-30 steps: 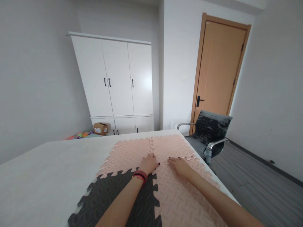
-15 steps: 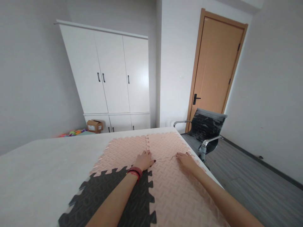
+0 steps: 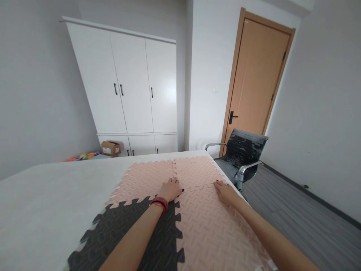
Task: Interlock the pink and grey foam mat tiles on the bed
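Observation:
My left hand (image 3: 169,189), with red bands at the wrist, lies flat with fingers stretched where the foam puzzle mats meet. Under its fingers is the far left pink mat (image 3: 141,177); its thumb points to the seam on the right. My right hand (image 3: 225,192) presses down, fingers out, at the right end of the seam between the far right pink mat (image 3: 194,167) and the near pink mat (image 3: 208,229). Both hands hold nothing. A dark grey mat (image 3: 121,222) lies under my left forearm, its toothed edge against the near pink mat.
The mats lie on a white table (image 3: 50,195), along its right edge. A black chair (image 3: 245,150) with metal armrests stands beyond that edge. Behind the table are a cardboard box (image 3: 111,148), colourful items (image 3: 84,156), a white cabinet (image 3: 135,86) and a wooden door (image 3: 259,75).
My right hand has slid a little to the right along the seam, uncovering more of it. The left hand stays at the mats' meeting point. The view has shifted slightly.

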A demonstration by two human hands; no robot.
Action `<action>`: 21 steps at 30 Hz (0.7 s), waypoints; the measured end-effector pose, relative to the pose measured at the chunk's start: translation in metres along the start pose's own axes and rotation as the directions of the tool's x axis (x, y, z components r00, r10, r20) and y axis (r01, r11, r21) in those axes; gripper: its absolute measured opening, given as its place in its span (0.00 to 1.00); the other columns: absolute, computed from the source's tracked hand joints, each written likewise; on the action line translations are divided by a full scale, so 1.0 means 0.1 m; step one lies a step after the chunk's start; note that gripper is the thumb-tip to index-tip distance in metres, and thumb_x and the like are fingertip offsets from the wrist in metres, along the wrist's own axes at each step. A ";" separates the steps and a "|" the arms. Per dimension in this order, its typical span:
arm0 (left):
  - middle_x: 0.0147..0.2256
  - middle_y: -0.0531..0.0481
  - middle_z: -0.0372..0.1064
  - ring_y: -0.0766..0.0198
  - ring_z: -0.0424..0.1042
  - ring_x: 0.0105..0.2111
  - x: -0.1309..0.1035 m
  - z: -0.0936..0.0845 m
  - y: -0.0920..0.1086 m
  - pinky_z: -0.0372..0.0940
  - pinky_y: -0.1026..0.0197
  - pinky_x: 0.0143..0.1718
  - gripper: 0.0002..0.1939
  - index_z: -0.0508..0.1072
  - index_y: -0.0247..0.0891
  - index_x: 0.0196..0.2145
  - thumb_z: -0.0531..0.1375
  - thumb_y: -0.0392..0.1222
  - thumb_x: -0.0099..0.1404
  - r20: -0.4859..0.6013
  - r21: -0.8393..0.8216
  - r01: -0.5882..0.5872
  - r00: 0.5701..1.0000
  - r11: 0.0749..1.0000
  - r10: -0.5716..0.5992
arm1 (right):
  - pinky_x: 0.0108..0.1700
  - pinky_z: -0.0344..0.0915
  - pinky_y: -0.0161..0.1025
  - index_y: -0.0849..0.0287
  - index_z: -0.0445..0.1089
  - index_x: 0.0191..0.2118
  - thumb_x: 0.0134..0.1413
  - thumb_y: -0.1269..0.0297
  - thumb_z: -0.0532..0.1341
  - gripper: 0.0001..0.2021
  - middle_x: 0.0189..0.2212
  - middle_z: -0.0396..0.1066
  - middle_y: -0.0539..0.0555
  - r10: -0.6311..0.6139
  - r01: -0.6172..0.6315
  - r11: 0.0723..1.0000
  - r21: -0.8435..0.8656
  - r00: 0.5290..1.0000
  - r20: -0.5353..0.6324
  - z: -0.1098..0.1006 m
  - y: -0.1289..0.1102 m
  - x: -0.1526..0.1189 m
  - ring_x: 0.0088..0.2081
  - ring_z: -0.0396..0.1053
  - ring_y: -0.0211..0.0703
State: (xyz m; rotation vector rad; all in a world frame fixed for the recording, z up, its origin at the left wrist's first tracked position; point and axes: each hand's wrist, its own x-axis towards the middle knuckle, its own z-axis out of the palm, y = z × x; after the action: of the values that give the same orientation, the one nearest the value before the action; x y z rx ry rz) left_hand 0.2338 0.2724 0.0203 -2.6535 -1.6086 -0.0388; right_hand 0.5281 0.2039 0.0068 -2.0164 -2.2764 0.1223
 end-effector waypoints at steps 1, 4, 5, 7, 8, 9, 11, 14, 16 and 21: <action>0.55 0.42 0.58 0.52 0.60 0.54 0.00 0.00 0.00 0.64 0.45 0.48 0.22 0.64 0.37 0.50 0.52 0.54 0.63 0.002 -0.003 -0.001 1.000 1.000 0.001 | 0.60 0.48 0.54 0.59 0.55 0.61 0.59 0.67 0.45 0.24 0.63 0.52 0.62 0.008 -0.008 1.000 0.016 1.000 0.012 0.02 0.04 -0.01 0.63 0.51 0.49; 0.55 0.43 0.59 0.52 0.60 0.54 0.00 0.00 -0.01 0.64 0.45 0.48 0.22 0.65 0.37 0.49 0.52 0.54 0.63 -0.003 -0.010 -0.001 1.000 1.000 0.001 | 0.61 0.46 0.57 0.56 0.55 0.61 0.60 0.62 0.42 0.24 0.64 0.51 0.57 0.011 -0.015 0.998 0.067 0.998 0.060 0.02 0.12 -0.02 0.64 0.48 0.48; 0.55 0.43 0.59 0.52 0.60 0.54 0.00 0.00 -0.01 0.64 0.45 0.48 0.22 0.65 0.37 0.49 0.52 0.54 0.63 -0.007 -0.011 -0.001 1.000 1.000 0.001 | 0.61 0.46 0.58 0.56 0.55 0.61 0.60 0.62 0.42 0.24 0.64 0.52 0.56 0.008 -0.014 0.997 0.081 0.997 0.077 0.01 0.15 -0.01 0.64 0.47 0.47; 0.54 0.43 0.60 0.53 0.61 0.53 -0.01 0.01 -0.02 0.64 0.45 0.48 0.22 0.65 0.37 0.48 0.52 0.54 0.63 -0.018 -0.013 0.001 1.000 1.000 -0.001 | 0.61 0.46 0.56 0.57 0.53 0.62 0.60 0.61 0.43 0.25 0.63 0.52 0.56 -0.005 -0.006 0.995 0.103 0.994 0.107 -0.04 0.20 0.02 0.64 0.48 0.47; 0.54 0.43 0.60 0.53 0.61 0.53 -0.02 0.01 -0.02 0.64 0.45 0.48 0.22 0.65 0.37 0.48 0.52 0.54 0.63 -0.024 -0.013 0.002 1.000 1.000 -0.002 | 0.62 0.47 0.54 0.58 0.52 0.63 0.59 0.61 0.44 0.26 0.63 0.52 0.57 -0.012 -0.001 0.994 0.110 0.993 0.115 -0.07 0.23 0.04 0.64 0.49 0.46; 0.54 0.43 0.60 0.53 0.61 0.53 -0.02 0.01 -0.02 0.64 0.45 0.48 0.21 0.65 0.37 0.48 0.52 0.54 0.63 -0.028 -0.013 0.003 1.000 1.000 -0.004 | 0.62 0.47 0.51 0.60 0.51 0.63 0.59 0.62 0.45 0.27 0.63 0.52 0.58 -0.018 0.005 0.993 0.114 0.993 0.116 -0.09 0.26 0.06 0.63 0.49 0.45; 0.54 0.43 0.60 0.53 0.61 0.53 -0.02 0.02 -0.02 0.64 0.45 0.48 0.21 0.65 0.37 0.48 0.52 0.54 0.63 -0.031 -0.013 0.008 0.999 1.000 -0.008 | 0.63 0.47 0.46 0.62 0.50 0.64 0.58 0.63 0.47 0.28 0.63 0.51 0.58 -0.021 0.010 0.993 0.114 0.995 0.095 -0.12 0.33 0.09 0.64 0.48 0.43; 0.54 0.43 0.60 0.52 0.60 0.53 -0.01 0.04 -0.04 0.64 0.45 0.48 0.21 0.65 0.37 0.49 0.53 0.53 0.63 -0.025 -0.015 0.012 1.000 1.000 -0.012 | 0.63 0.45 0.43 0.64 0.51 0.63 0.57 0.66 0.46 0.27 0.64 0.50 0.59 -0.004 0.000 0.995 0.101 0.999 0.044 -0.09 0.44 0.08 0.65 0.46 0.43; 0.54 0.43 0.59 0.52 0.60 0.53 0.00 0.04 -0.05 0.64 0.45 0.48 0.22 0.65 0.37 0.49 0.53 0.53 0.63 -0.018 -0.020 0.008 1.000 1.000 -0.009 | 0.63 0.45 0.41 0.64 0.53 0.62 0.58 0.66 0.45 0.26 0.64 0.50 0.59 -0.002 -0.001 0.995 0.097 1.000 0.031 -0.02 0.50 0.04 0.64 0.48 0.41; 0.55 0.42 0.58 0.51 0.59 0.54 0.01 0.04 -0.05 0.63 0.44 0.49 0.23 0.64 0.38 0.50 0.52 0.55 0.63 -0.014 -0.039 -0.002 1.000 0.999 0.001 | 0.62 0.46 0.46 0.63 0.46 0.65 0.61 0.60 0.42 0.28 0.64 0.50 0.59 0.005 -0.007 0.997 0.078 0.999 0.033 0.08 0.54 -0.06 0.63 0.50 0.44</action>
State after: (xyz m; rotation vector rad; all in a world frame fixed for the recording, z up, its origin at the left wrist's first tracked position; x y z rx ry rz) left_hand 0.2294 0.2757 0.0165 -2.6775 -1.6183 -0.0891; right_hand 0.5810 0.2049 -0.0081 -1.9974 -2.2475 0.2418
